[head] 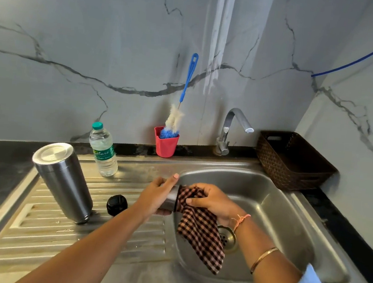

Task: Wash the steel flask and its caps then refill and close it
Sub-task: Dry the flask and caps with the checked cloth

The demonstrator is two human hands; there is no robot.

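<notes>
The steel flask [63,180] stands upside down on the ribbed drainboard at the left. A black inner cap [116,205] lies beside it on the drainboard. My left hand [155,195] grips a steel cup cap [171,200] on its side over the sink's left rim. My right hand [211,200] holds a checked cloth [201,231], its fingers pushing the cloth into the cap's mouth. The rest of the cloth hangs down into the basin.
The steel sink [287,221] has a drain under my right wrist. A tap [233,127] stands behind it. A plastic water bottle [103,150], a red cup [165,143] holding a blue bottle brush, and a brown basket [294,162] sit along the back.
</notes>
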